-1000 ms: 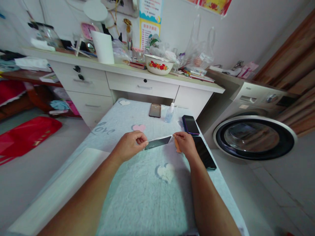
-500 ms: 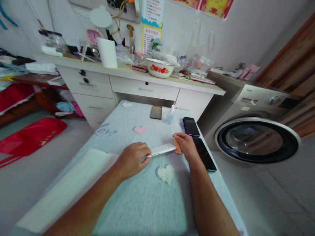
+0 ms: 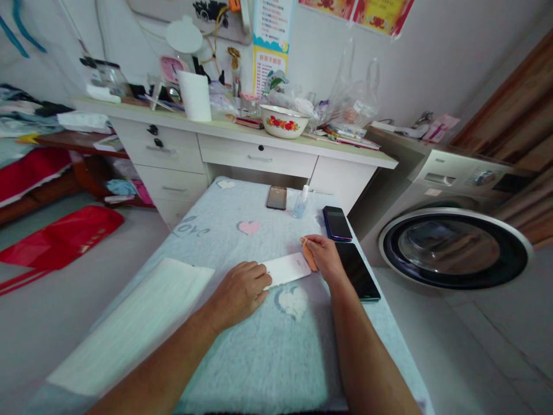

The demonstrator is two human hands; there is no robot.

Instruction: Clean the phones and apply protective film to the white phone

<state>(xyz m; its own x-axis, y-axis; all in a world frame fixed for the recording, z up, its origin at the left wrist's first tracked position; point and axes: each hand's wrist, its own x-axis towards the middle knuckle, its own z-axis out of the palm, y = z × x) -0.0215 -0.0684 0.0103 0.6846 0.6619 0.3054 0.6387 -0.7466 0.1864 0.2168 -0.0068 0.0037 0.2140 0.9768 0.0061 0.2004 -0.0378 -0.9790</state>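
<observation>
My left hand is closed round the near left end of a white phone, whose broad pale face tilts up toward me. Pinched in my right hand is an orange cloth, pressed to the phone's right end. Part of the cloth is hidden by the fingers. Right of that hand lies a black tablet, with a dark phone just beyond it. A small clear spray bottle stands upright farther back, beside a brownish phone case.
A pale folded cloth lies along the left of the covered table. Behind stands a white desk bearing a flowered bowl and a paper roll. A washing machine is at right, a red bag on the floor.
The white phone has turned from nearly edge-on to showing its broad face. My right hand still holds the orange cloth at its end. The whole view has shifted slightly.
</observation>
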